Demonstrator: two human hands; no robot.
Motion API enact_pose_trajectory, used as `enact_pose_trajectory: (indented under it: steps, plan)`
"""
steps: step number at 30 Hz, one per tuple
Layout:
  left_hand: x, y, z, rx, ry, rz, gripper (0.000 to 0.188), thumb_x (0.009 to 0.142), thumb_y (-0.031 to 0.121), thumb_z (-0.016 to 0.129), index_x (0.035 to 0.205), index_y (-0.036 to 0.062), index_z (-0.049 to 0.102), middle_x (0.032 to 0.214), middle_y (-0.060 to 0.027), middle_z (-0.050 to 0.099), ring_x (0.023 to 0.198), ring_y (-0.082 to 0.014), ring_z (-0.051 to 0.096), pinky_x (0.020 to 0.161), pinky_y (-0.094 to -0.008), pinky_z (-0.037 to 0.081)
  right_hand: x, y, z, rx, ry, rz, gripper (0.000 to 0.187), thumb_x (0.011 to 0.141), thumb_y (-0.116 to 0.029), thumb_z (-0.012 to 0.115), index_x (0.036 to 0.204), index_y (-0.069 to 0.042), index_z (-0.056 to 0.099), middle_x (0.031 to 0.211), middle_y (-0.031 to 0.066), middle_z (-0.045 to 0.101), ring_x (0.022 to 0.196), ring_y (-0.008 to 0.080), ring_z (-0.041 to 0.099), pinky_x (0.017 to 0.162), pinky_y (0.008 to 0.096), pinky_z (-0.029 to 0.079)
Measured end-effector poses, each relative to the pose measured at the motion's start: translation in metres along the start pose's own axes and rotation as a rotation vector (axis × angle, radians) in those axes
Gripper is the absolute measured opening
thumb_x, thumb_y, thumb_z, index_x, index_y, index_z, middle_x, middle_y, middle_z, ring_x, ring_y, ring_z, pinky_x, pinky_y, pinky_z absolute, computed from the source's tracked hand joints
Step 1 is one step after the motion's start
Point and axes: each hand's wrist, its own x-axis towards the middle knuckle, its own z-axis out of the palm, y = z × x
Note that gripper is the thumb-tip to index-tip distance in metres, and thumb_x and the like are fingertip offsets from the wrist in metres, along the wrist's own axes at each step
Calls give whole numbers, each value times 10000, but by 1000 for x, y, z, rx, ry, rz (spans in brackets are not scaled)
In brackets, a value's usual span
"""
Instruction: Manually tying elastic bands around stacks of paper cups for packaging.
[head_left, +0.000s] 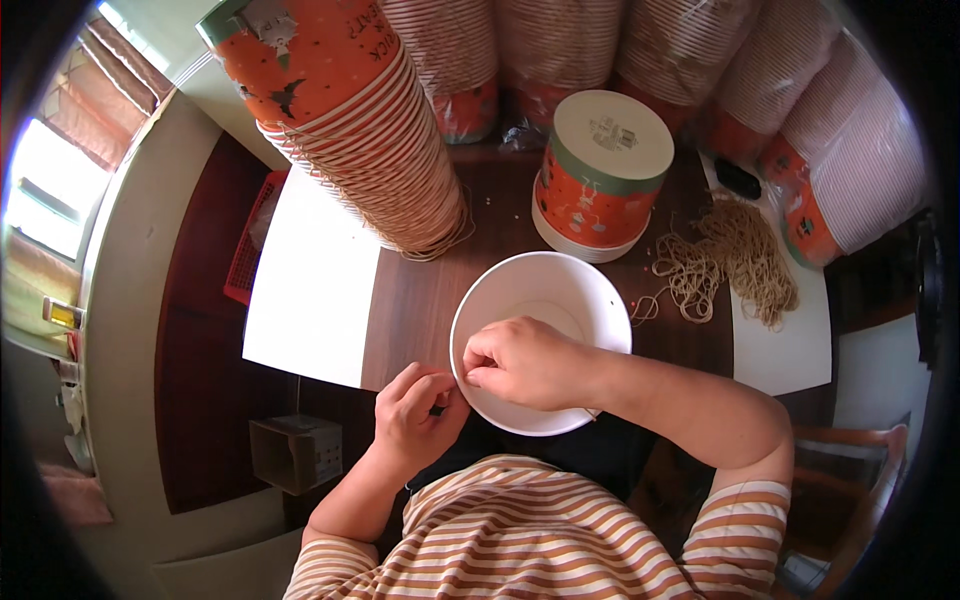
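A white paper bucket [600, 330] stands before me at the table's front edge, its open mouth facing up. My right hand [525, 362] reaches over the rim into it, fingers pinched close to the inner left wall. Just outside that wall is my left hand [418, 412], its fingers curled and pressed together against the rim. Whatever is between the fingers of either hand is hidden or too small to make out. Under my right forearm, a short bit of tan cord [595, 413] shows at the bucket's near rim.
Left rear, a tall leaning stack of orange printed buckets [365, 130] carries cord loops. An upturned bucket [605, 185] sits behind mine. Tan cords [745, 255] lie right, beside a black object [737, 179]. Plastic-wrapped stacks [560, 50] line the back. A box [296, 452] is lower left.
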Motion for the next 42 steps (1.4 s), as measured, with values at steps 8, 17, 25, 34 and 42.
enact_pose_trajectory:
  steps: [8,17,25,34,42]
  plan:
    - [-20,-13,-9,-897,-93,-606,41,879,-12,533,881,1,572,801,-36,637,700,-96,596,657,-215,470,-51,-54,-30,199,80,117,174,861,-56,588,1030,-28,616,790,56,616,707,89,573,638,244,467]
    - [-43,-15,2,-1666,-88,-830,111,920,24,464,896,44,570,999,-110,648,952,-229,636,868,-364,503,-88,-38,76,-160,480,-182,189,773,62,659,956,15,642,820,137,639,711,268,645,623,329,521]
    - [-72,-19,25,-1486,-153,-531,100,894,-5,484,867,27,575,1199,-117,579,1090,-152,527,929,-312,420,-64,-1,112,-140,825,-58,98,827,5,654,924,-3,638,777,109,671,683,189,664,625,278,524]
    - [-70,-13,27,-1136,-87,-225,23,866,25,555,855,5,550,1052,-111,602,944,-155,576,835,-300,464,-71,-1,122,17,761,-59,75,817,-56,652,821,16,632,886,125,649,848,199,628,763,299,483]
    - [-72,-5,13,-569,-13,-47,166,764,-34,639,909,6,568,844,-101,555,692,-190,562,598,-278,461,-61,-11,120,85,790,-32,87,794,-52,702,818,0,637,792,69,631,651,123,579,608,246,479]
